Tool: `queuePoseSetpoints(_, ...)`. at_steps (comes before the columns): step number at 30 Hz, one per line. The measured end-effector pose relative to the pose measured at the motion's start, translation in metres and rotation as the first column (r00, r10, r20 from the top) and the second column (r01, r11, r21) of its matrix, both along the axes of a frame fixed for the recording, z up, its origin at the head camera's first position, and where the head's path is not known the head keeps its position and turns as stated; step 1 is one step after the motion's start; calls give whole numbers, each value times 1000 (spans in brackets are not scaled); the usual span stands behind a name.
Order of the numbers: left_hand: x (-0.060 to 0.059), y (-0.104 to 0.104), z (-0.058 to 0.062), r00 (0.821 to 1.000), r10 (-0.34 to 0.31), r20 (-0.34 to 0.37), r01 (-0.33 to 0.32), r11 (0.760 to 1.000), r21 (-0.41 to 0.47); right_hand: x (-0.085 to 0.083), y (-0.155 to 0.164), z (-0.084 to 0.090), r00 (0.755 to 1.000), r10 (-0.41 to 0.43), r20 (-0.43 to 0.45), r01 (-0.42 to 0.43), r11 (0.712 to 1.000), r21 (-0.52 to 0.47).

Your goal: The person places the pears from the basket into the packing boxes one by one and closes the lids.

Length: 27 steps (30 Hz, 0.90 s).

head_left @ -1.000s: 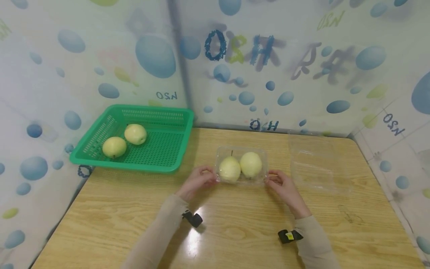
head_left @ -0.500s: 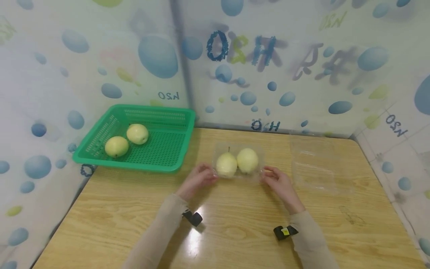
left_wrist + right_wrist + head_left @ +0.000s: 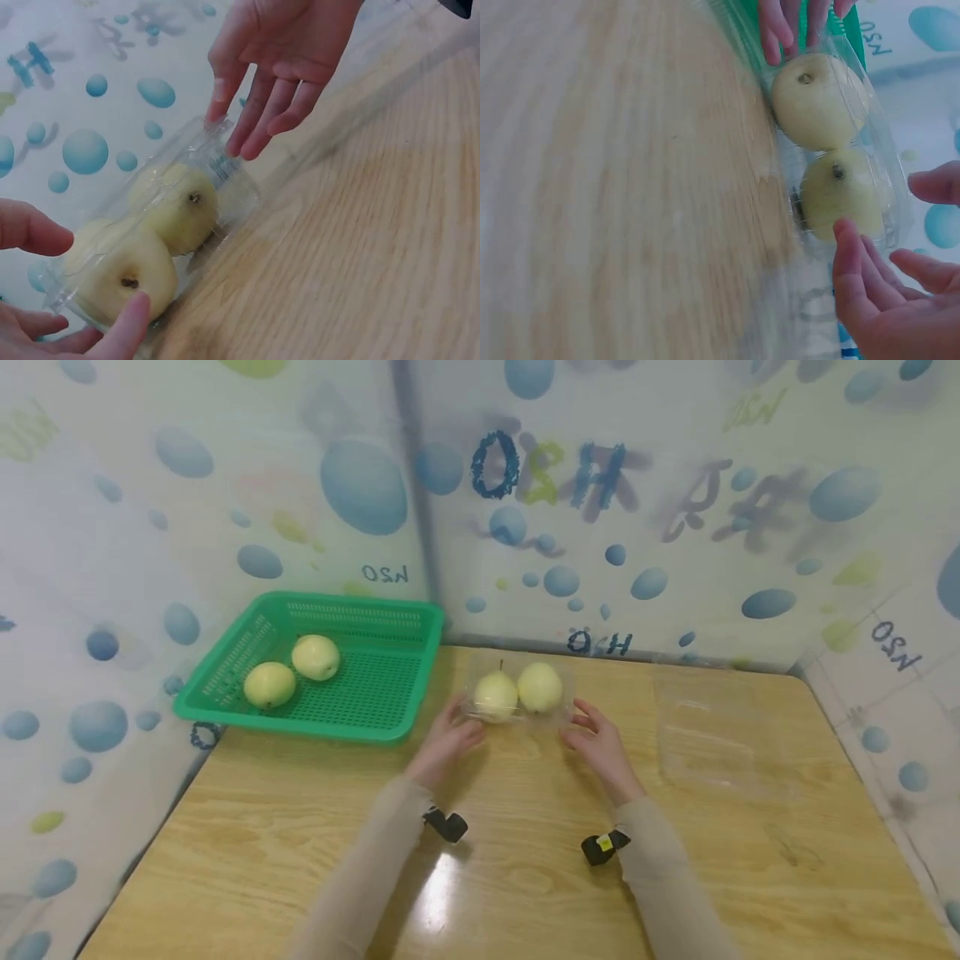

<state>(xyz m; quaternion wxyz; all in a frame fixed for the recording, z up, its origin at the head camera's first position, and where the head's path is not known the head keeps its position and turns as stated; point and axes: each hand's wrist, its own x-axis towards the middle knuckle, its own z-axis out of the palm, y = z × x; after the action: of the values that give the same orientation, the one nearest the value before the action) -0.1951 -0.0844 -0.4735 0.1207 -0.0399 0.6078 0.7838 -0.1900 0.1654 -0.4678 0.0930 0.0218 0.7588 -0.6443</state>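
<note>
A clear plastic fruit box (image 3: 517, 717) lies near the back edge of the table, with two yellow-green pears (image 3: 540, 687) side by side inside it. My left hand (image 3: 444, 743) is at the box's left end, fingers spread, thumb and fingertips right beside the plastic in the left wrist view. At the opposite end, my right hand (image 3: 600, 747) has its loosely extended fingertips by the box's right wall; the right wrist view shows its thumb (image 3: 934, 184) standing apart from the fingers. The lid's front edge overlaps the pears in both wrist views.
To the left stands a green plastic basket (image 3: 401, 727) holding two more pears (image 3: 270, 685). More clear plastic packaging (image 3: 705, 727) lies on the right of the wooden table (image 3: 525, 877). A patterned wall covering (image 3: 510, 593) rises behind the table's back edge.
The box with the pears has slid away from me toward the back edge and slightly left. Both hands have moved forward with it, and their fingers look looser at its corners.
</note>
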Motion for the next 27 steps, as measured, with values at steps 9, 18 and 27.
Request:
queuePoseSetpoints(9,-16,5,-9,995,99,11,-99,995,33,-20,-5,-5,999,-22,29,26,992,-125)
queuePoseSetpoints(18,-19,6,-12,992,122,-7,-122,992,27,-25,-6,0,998,16,55,-4,976,-217)
queuePoseSetpoints(27,-19,3,-7,994,105,11,-106,992,63,-20,24,19,986,168,26,-168,985,35)
